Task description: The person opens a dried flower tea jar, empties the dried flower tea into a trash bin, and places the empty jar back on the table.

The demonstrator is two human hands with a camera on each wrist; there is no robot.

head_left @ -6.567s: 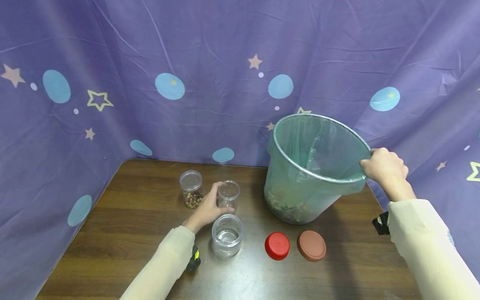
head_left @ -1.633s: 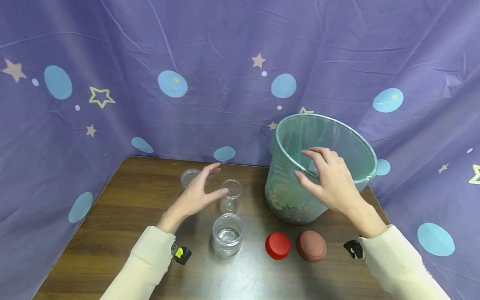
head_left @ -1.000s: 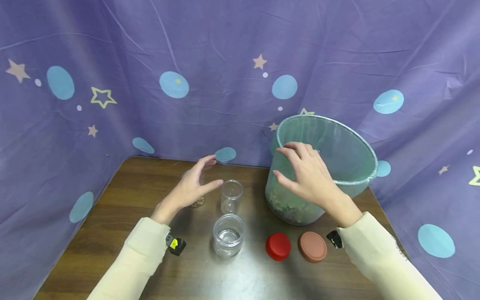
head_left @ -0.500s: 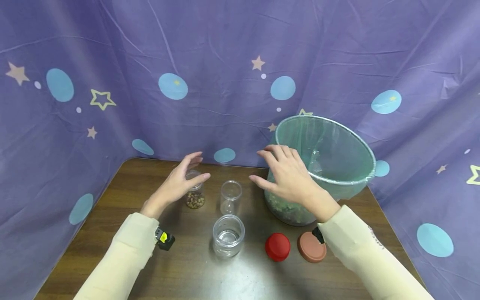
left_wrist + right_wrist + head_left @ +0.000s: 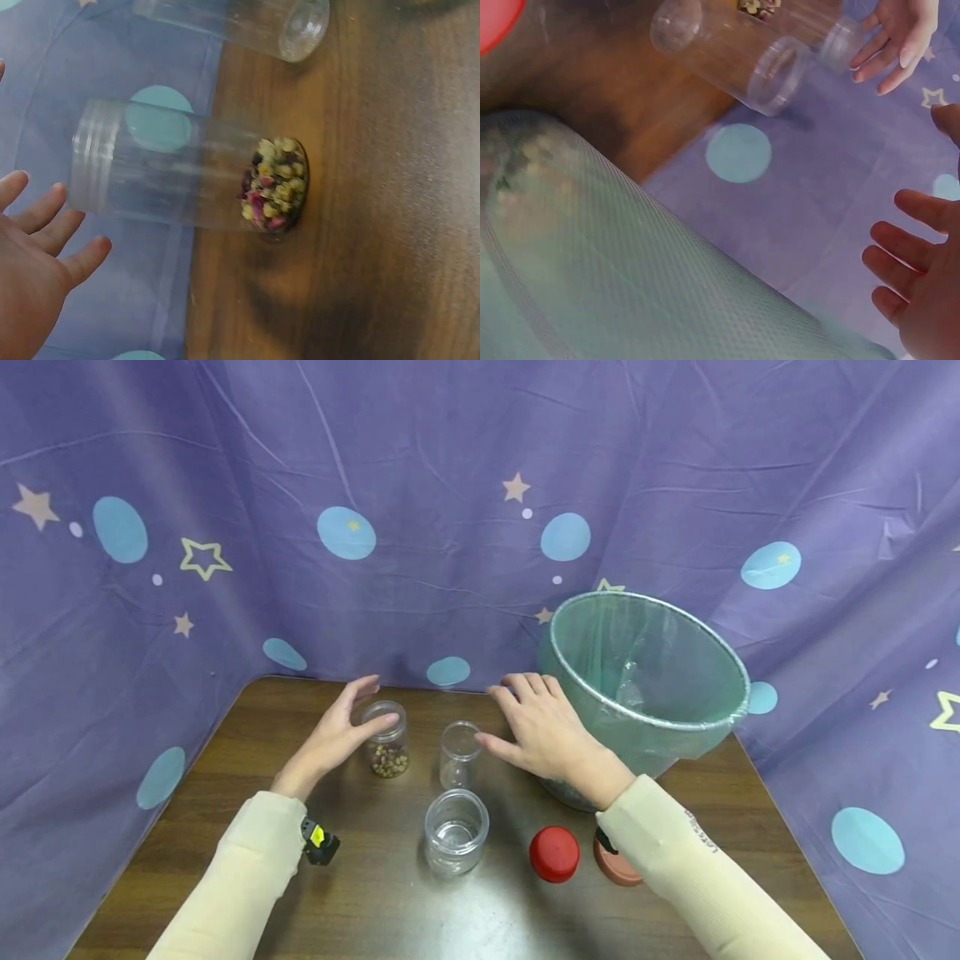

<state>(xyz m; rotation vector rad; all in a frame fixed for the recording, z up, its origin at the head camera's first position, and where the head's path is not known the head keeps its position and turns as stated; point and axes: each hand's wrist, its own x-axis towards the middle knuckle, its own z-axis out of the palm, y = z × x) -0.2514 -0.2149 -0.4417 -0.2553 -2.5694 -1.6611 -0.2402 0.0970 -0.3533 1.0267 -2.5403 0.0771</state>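
A tall clear jar [image 5: 387, 743] with a ridged neck stands at the left back of the table. Dried flower buds [image 5: 276, 184] in yellow and pink cover its bottom. My left hand [image 5: 333, 739] is beside its neck, fingers spread and apart from the jar in the left wrist view. Right of it stands an empty tall clear jar [image 5: 458, 760]. My right hand [image 5: 543, 727], its fingers relaxed and holding nothing, has the thumb close to that jar's rim. Nearer the front sits a wider, low clear jar [image 5: 454, 839].
A mesh waste basket [image 5: 600, 714] lined with a green bag stands at the back right, plant scraps showing through its wall. In front are a red lid [image 5: 555, 854] and a brownish-pink lid [image 5: 617, 867], partly under the right sleeve. A purple curtain [image 5: 450, 468] hangs behind.
The right hand has let go of the basket's rim and moved left toward the empty tall jar. The left hand, earlier at that jar, has moved left to the jar of dried flowers.
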